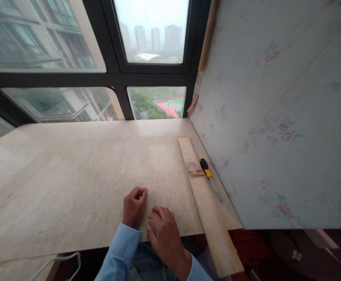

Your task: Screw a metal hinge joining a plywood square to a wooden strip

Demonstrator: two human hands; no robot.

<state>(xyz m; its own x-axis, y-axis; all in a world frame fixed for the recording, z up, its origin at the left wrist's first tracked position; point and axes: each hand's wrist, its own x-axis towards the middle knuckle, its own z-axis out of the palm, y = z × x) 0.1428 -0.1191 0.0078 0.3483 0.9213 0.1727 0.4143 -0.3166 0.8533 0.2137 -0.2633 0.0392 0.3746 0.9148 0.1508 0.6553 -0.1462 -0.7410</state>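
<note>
My left hand (133, 205) rests on the pale stone-look sill (79, 175), its fingers curled in and the thumb against the forefinger. Whatever it holds, if anything, is hidden. Just right of it, at the sill's front edge, my right hand (167, 236) has its thumb apart from loosely bent fingers, and nothing shows in it. A long wooden board (207, 207) lies to the right, its near end sticking out past the edge. On the board sits a small brown patch (196, 168) with screw-like metal pieces (187, 169). Beside it lies a yellow-and-black screwdriver (208, 171).
Dark-framed windows (116, 80) stand behind the sill. A flowered wall (276, 117) bounds the right side, close to the screwdriver. Some wallpaper (193, 104) peels at the corner. A pale cable (68, 257) loops at the lower left.
</note>
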